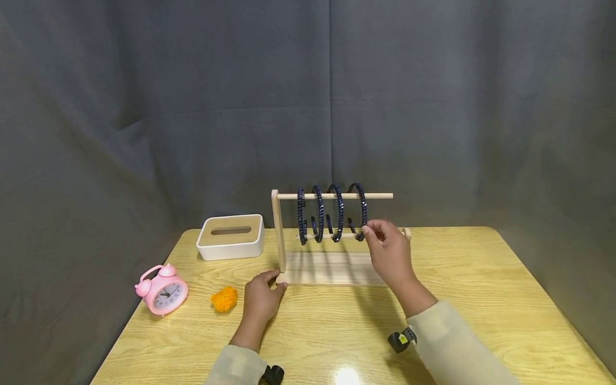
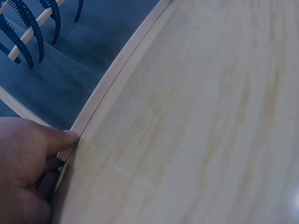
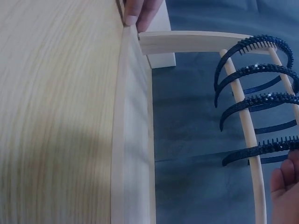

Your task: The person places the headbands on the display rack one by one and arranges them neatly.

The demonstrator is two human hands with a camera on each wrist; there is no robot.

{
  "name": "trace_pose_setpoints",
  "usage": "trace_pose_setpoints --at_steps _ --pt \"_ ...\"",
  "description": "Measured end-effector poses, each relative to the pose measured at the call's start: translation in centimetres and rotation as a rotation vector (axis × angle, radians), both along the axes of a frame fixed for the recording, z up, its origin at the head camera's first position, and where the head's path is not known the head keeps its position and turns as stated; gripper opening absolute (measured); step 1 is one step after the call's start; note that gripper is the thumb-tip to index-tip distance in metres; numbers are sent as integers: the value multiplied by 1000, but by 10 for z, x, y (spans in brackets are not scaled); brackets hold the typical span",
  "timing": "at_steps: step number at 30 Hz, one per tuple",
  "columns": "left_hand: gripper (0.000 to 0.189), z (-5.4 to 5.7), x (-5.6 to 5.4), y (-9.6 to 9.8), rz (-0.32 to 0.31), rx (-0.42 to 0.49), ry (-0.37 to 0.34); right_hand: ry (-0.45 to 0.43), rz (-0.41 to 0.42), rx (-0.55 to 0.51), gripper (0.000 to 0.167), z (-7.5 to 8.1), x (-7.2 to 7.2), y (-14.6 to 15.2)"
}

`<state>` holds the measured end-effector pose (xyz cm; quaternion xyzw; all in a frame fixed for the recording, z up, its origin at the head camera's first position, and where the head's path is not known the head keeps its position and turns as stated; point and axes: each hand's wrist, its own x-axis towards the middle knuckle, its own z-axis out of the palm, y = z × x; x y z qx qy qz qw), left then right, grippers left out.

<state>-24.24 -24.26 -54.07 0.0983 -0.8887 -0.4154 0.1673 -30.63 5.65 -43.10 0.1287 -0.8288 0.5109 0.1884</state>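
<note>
A wooden headband stand has a flat base [image 1: 332, 274], an upright post [image 1: 278, 230] at its left and horizontal rods. Several dark blue headbands with sparkling beads and comb teeth hang over the rods. My right hand [image 1: 391, 254] pinches the lower front of the rightmost headband [image 1: 363, 206] between thumb and fingers; this headband [image 3: 266, 148] also shows in the right wrist view. At the base's front left corner, my left hand [image 1: 262, 297] grips the edge, its thumb [image 2: 67, 136] lying along the wood in the left wrist view.
Left of the stand is a white tissue box [image 1: 230, 250] with a wooden top. A pink alarm clock [image 1: 166, 291] stands near the table's left edge, and an orange fluffy ball [image 1: 224, 299] lies beside my left hand. Dark grey curtains [image 1: 308, 107] surround the wooden table [image 1: 327, 331].
</note>
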Motion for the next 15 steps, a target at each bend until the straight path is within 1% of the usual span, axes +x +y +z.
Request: trace_pose_setpoints --at_steps 6,15 --pt "40 0 1 0 2 16 -18 65 -10 29 19 -3 1 -2" --pt "40 -2 2 -1 -10 18 -17 103 -39 54 17 -3 2 -4"
